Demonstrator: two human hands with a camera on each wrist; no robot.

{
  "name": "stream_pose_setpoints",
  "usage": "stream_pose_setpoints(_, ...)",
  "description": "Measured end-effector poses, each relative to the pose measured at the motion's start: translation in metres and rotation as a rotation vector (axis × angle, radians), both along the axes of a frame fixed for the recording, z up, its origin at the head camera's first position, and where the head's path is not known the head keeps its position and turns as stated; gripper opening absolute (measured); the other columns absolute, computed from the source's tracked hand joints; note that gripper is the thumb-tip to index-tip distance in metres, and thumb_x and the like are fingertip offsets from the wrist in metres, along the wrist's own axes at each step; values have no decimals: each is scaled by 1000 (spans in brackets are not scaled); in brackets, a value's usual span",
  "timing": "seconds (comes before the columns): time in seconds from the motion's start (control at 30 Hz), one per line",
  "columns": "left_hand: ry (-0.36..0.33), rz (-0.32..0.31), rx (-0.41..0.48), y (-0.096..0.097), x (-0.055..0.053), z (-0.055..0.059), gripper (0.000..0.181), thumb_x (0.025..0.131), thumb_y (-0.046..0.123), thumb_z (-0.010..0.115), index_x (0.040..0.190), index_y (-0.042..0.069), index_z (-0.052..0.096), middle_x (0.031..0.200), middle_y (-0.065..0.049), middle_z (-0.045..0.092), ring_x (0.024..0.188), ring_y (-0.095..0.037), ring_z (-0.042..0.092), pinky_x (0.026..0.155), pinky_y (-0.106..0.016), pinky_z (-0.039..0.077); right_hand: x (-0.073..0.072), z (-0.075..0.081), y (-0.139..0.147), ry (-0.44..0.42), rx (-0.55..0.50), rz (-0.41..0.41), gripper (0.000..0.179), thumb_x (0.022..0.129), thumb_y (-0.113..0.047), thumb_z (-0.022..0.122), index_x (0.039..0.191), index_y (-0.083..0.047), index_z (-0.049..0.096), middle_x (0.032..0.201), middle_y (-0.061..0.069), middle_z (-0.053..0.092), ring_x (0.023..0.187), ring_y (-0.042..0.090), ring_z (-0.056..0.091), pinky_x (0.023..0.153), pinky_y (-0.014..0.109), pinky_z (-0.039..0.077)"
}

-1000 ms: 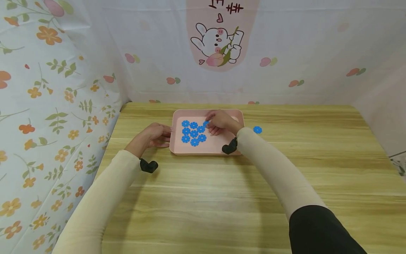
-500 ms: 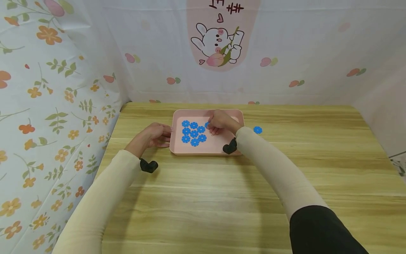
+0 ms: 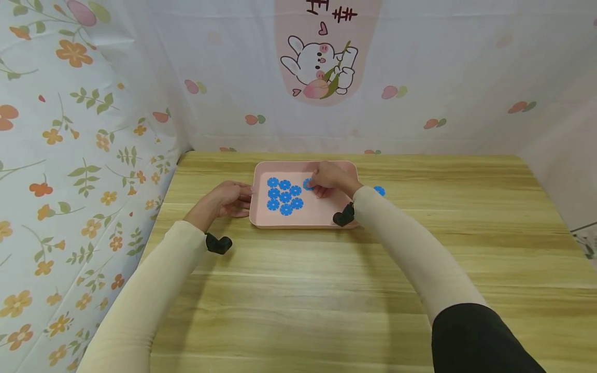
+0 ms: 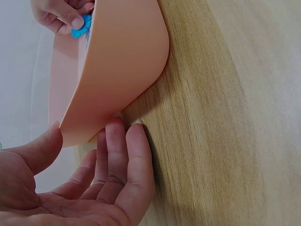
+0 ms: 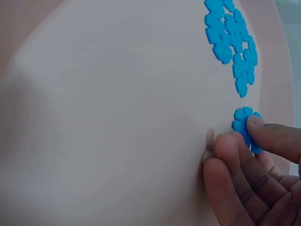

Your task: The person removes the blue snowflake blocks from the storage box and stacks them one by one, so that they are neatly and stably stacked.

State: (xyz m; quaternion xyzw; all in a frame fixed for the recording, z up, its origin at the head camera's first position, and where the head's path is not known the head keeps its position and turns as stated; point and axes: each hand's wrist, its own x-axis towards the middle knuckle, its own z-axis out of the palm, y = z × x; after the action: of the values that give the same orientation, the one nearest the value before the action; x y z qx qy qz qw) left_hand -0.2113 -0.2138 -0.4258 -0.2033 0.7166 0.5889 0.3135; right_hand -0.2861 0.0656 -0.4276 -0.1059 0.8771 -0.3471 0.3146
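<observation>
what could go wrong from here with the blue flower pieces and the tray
The right hand pinches one blue piece near the blue cluster, so it might bump its neighbours out of place.
The loose blue piece on the table is partly hidden by the right sleeve and could get nudged.
The left hand touches the tray's edge; a push might shift the pieces.

Wood-grain table [image 3: 280, 290]; floral cloth [image 3: 79, 181] at left; white backdrop [image 3: 448, 62] behind, rabbit print [image 3: 314, 62].

Tray [image 3: 317, 215] smooth, matt plastic; discs [image 3: 285, 197] plastic; tabletop [image 3: 280, 300] wood-grained; backdrop [image 3: 224, 57] cloth-like.
</observation>
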Motion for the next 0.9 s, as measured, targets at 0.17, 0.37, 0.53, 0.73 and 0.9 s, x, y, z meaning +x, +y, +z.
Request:
stream_pose_setpoints(0.17, 2, -2, 0, 1, 0, 0, 43, 104, 26, 46, 143, 9, 45, 122, -13, 55, 98, -23, 60, 91, -42, 54, 1, 0, 6, -9, -34, 26, 18, 95, -17, 64, 92, 1, 61, 71, 8, 65, 60, 18, 67, 62, 29, 58)
stream_pose_setpoints(0.37, 3, 0, 4, 1, 2, 2, 44, 104, 26, 46, 144, 9, 44, 123, -13, 55, 99, -24, 60, 93, -43, 53, 6, 6, 16, -53, -127, -6, 23, 95, -14, 62, 112, 1, 56, 72, 8, 65, 58, 15, 66, 62, 30, 58)
stream_pose_setpoints(0.53, 0, -1, 7, -1, 1, 2, 45, 104, 27, 46, 146, 9, 42, 125, -13, 54, 101, -24, 59, 94, -43, 52, 17, 17, 28, 11, -141, 2, 28, 96, -14, 60, 120, 0, 58, 72, 8, 65, 59, 17, 66, 65, 32, 58)
stream_pose_setpoints(0.73, 6, -2, 1, -2, 2, 2, 45, 104, 26, 46, 146, 9, 41, 124, -14, 54, 101, -24, 59, 93, -42, 52, 22, 23, 47, -23, -203, -35, 28, 95, -12, 63, 120, 0, 59, 71, 10, 64, 56, 18, 65, 65, 36, 59)
stream_pose_setpoints(0.9, 10, -6, 12, -1, 2, 1, 45, 104, 26, 46, 146, 9, 42, 124, -14, 54, 100, -24, 59, 93, -42, 52, 23, 23, 67, -27, -256, -78, 30, 94, -15, 65, 121, -1, 60, 71, 10, 65, 56, 17, 64, 63, 35, 59)
